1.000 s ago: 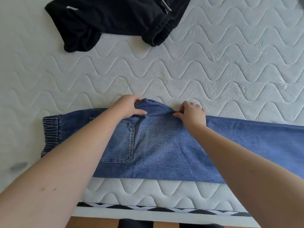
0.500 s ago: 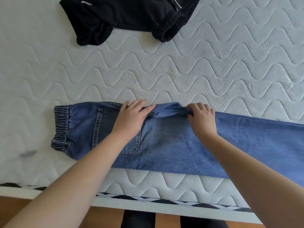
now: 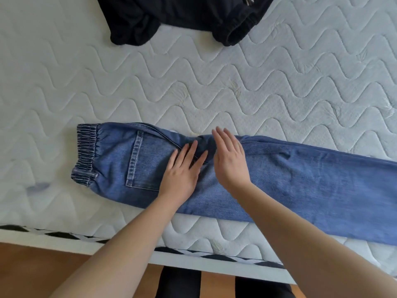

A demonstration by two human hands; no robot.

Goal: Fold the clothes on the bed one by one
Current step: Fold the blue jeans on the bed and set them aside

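The blue jeans (image 3: pixel 279 175) are lying flat on the bed (image 3: pixel 193 87) beneath both hands; left hand (image 3: pixel 182 173) and right hand (image 3: pixel 229 160) fingers are spreading straight, pinching nothing.

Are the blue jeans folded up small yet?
Not yet. The jeans lie folded lengthwise, one leg over the other, stretching past the picture's right edge.

Bare mattress (image 3: pixel 214 87) between jeans (image 3: pixel 300 179) and black garment (image 3: pixel 182 16).

Flat hands (image 3: pixel 206 168) on folded jeans (image 3: pixel 290 181)
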